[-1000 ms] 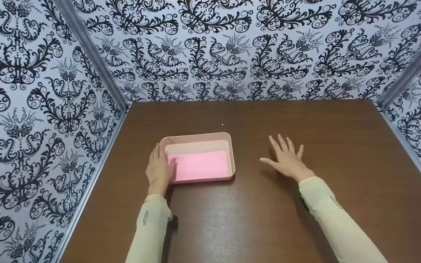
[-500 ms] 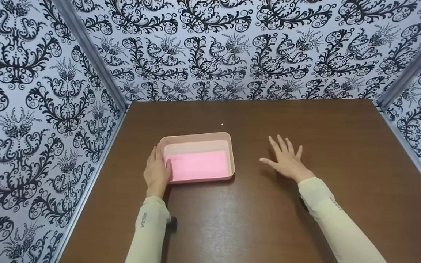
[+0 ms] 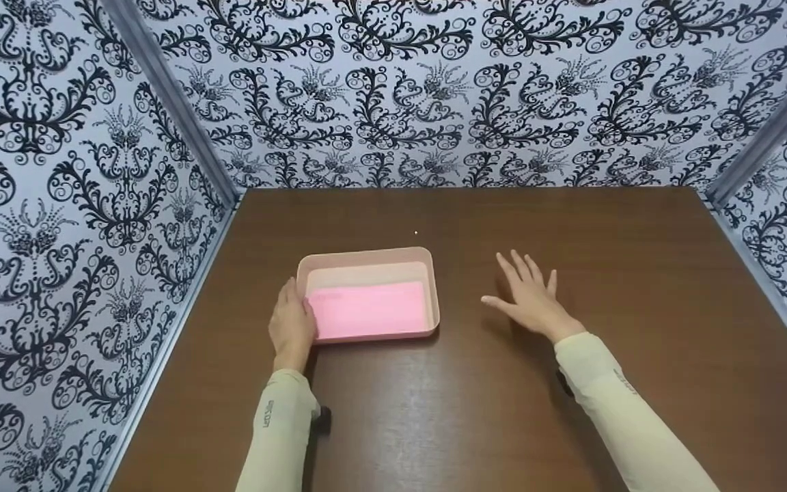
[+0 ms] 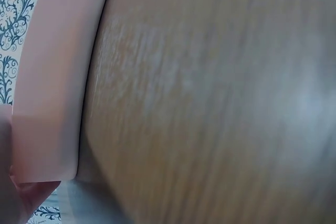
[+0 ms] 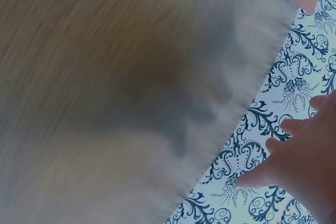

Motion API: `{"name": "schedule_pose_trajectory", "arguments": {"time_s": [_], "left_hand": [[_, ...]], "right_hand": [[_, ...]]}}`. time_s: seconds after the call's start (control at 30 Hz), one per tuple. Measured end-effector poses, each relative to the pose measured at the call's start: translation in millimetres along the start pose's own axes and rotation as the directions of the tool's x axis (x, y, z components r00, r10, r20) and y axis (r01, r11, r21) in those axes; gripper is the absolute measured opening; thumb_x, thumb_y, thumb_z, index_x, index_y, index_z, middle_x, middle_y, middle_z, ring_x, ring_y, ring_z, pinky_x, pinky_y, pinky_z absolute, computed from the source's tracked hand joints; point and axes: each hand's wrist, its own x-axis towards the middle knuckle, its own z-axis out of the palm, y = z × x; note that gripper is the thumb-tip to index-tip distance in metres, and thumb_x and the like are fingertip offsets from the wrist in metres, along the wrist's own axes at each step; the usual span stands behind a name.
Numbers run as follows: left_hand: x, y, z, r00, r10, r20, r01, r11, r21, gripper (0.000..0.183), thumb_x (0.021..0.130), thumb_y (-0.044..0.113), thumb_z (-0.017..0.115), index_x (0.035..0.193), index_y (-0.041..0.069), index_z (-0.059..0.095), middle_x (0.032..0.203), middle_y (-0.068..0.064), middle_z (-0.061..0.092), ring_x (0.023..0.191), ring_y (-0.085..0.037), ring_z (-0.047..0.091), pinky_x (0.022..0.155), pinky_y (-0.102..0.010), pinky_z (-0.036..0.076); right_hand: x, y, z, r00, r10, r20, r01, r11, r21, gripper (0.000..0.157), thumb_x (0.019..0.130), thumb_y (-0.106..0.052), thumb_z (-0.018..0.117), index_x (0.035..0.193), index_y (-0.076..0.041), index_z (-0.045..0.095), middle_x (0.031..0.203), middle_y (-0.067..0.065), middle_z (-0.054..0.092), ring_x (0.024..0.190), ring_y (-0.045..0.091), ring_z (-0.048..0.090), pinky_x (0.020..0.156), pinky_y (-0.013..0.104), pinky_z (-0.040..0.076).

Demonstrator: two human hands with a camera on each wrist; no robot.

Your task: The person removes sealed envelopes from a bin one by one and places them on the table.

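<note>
A light pink tray [image 3: 366, 258] with raised walls and rounded corners stands left of the middle on the brown table. Inside, a flat bright pink rectangle [image 3: 371, 309] fills its near part. My left hand [image 3: 292, 326] lies along the tray's left side, fingers fairly straight on the outer wall and thumb at the rim. In the left wrist view, the tray's near wall [image 4: 55, 77] shows with fingertips [image 4: 37, 195] past its corner. My right hand [image 3: 531, 301] hovers to the right of the tray with fingers spread and holds nothing; it appears again in the right wrist view [image 5: 304, 158].
The brown wooden table [image 3: 400, 424] reaches back to a white wall [image 3: 407, 102] with black scroll patterns. Matching patterned panels [image 3: 31, 225] rise at the left and right sides. Pale sleeves [image 3: 277, 424] cover both forearms.
My left thumb has drawn back from inside the tray to its left rim, and the left hand has slid slightly nearer me. My right hand has shifted slightly left. The tray stays put.
</note>
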Motion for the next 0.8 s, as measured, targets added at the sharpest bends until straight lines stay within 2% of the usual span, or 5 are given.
{"name": "schedule_pose_trajectory", "arguments": {"time_s": [0.2,0.43,0.8], "left_hand": [[0.4,0.7,2.4,1.000,-0.011,0.001,0.011,1.000,0.025,0.048,0.102,0.011,0.042,0.149,0.004,0.042,0.150,-0.018,0.048,0.125,-0.045,0.057,0.101,-0.057,0.048],[-1.6,2.1,1.6,1.000,-0.028,-0.002,0.028,0.999,0.032,0.048,0.102,0.010,0.039,0.149,0.006,0.043,0.147,-0.018,0.052,0.122,-0.046,0.059,0.100,-0.056,0.050],[-3.2,5.6,2.0,0.999,0.027,-0.035,-0.024,0.997,0.077,0.048,0.098,0.002,0.044,0.147,0.003,0.045,0.141,-0.019,0.057,0.108,-0.049,0.065,0.091,-0.058,0.054]], "right_hand": [[1.5,-1.8,1.0,1.000,-0.019,-0.006,0.019,1.000,0.005,0.100,0.087,-0.071,0.055,0.161,-0.016,0.015,0.168,0.018,0.009,0.154,0.044,0.005,0.112,0.079,-0.003],[2.1,-4.9,2.3,1.000,-0.020,0.000,0.020,1.000,0.018,0.100,0.087,-0.071,0.055,0.161,-0.016,0.015,0.168,0.017,0.008,0.154,0.043,0.005,0.113,0.078,-0.001],[4.3,-13.4,4.0,0.999,-0.037,-0.002,0.037,0.999,0.031,0.100,0.087,-0.071,0.055,0.161,-0.018,0.014,0.168,0.016,0.011,0.155,0.042,0.006,0.114,0.077,0.000]]}}
